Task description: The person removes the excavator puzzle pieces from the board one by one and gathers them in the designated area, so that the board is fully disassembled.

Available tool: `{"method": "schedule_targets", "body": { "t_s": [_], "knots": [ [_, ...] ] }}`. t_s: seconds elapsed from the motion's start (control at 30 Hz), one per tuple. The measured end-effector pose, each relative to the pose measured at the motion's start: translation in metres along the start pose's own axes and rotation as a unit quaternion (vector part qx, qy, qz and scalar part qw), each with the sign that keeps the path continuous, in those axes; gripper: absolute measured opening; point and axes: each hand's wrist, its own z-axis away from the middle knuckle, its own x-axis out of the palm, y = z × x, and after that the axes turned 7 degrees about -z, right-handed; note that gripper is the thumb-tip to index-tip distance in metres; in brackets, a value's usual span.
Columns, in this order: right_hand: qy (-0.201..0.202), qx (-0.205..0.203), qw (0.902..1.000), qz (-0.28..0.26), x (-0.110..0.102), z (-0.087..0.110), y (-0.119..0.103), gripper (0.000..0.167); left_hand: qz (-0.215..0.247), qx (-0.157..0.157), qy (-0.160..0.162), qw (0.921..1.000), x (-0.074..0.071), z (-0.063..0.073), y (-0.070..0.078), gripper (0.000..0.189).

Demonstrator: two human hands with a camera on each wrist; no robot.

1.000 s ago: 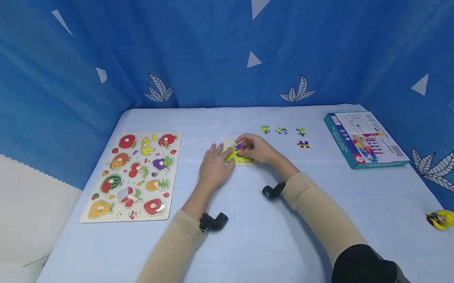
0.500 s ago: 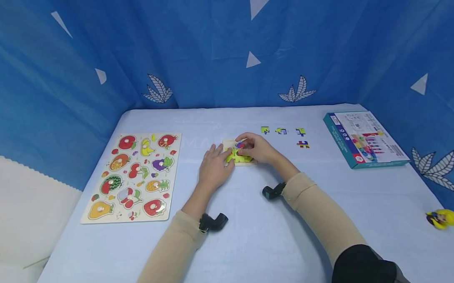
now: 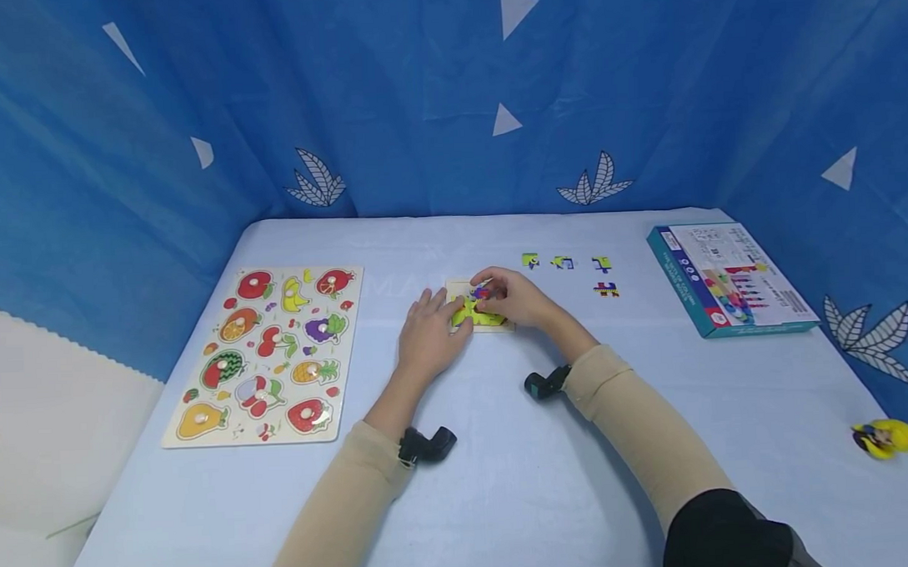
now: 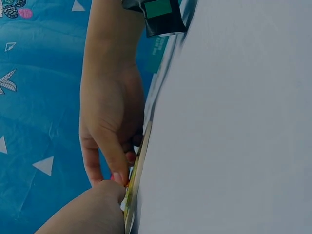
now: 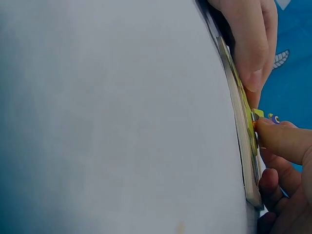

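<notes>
A small wooden puzzle board (image 3: 493,330) lies near the middle of the table, partly filled with yellow-green pieces. My left hand (image 3: 426,336) rests at its left side, fingers extended and fingertips on the board. From the right, my right hand (image 3: 520,299) pinches a jigsaw piece (image 5: 274,118) between thumb and fingers over the board. Purple, yellow and an eye-like mark show on that piece in the right wrist view; my right fingers cover the rest. Several loose jigsaw pieces (image 3: 606,290) lie to the right of and behind the board.
A large fruit peg puzzle (image 3: 346,321) lies at left. At the back right is a teal-edged box (image 3: 750,281), and a yellow rubber duck (image 3: 887,439) stands near the right table edge. Blue cloth (image 3: 432,92) hangs behind the table.
The piece in my right fingers tilts slightly and shifts a little over the board. Both hands stay almost in place, and the loose pieces have not moved.
</notes>
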Motion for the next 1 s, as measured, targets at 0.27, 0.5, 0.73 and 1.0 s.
{"method": "schedule_targets", "body": {
  "t_s": [0.27, 0.5, 0.73, 1.0],
  "knots": [
    [0.0, 0.0, 1.0, 0.004, 0.0001, 0.0008, -0.0006, 0.036, 0.018, -0.024, 0.011, 0.9995, 0.0024, -0.0036, 0.0042, 0.049],
    [0.008, 0.002, 0.9999, 0.011, 0.0002, -0.0012, 0.0005, 0.037, 0.029, -0.037, 0.014, 0.9988, -0.0002, -0.0036, 0.0064, 0.048],
    [0.014, 0.006, 0.9999, 0.002, 0.0008, -0.001, -0.0005, 0.035, 0.036, -0.042, 0.012, 0.9984, -0.0023, -0.0036, 0.0078, 0.048],
    [0.018, 0.018, 0.9996, -0.008, 0.0021, -0.0022, -0.0022, 0.033, 0.05, -0.049, 0.003, 0.9976, -0.0047, -0.0042, 0.0084, 0.049]
  ]
}}
